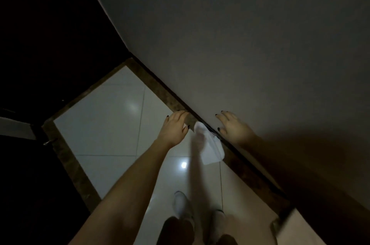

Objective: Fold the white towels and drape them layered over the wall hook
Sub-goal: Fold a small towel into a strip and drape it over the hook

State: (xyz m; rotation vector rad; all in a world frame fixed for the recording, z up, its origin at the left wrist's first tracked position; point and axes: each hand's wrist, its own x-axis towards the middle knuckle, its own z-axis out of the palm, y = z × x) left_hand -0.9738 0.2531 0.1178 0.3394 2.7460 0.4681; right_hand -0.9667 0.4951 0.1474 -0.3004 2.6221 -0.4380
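A small white towel (210, 146) lies crumpled on the glossy floor, against the dark skirting at the foot of the grey wall (240, 44). My left hand (174, 126) hovers just left of the towel with relaxed fingers, holding nothing. My right hand (233, 126) is spread out on the far side of the towel, in front of the wall, fingers straight and empty. Neither hand touches the towel. No wall hook is in view.
White floor tiles (112, 120) are bordered by a dark brown strip (68, 156). A dark door with a handle (48, 142) stands at the left. My two feet in light shoes (182, 204) stand on the tiles below the towel.
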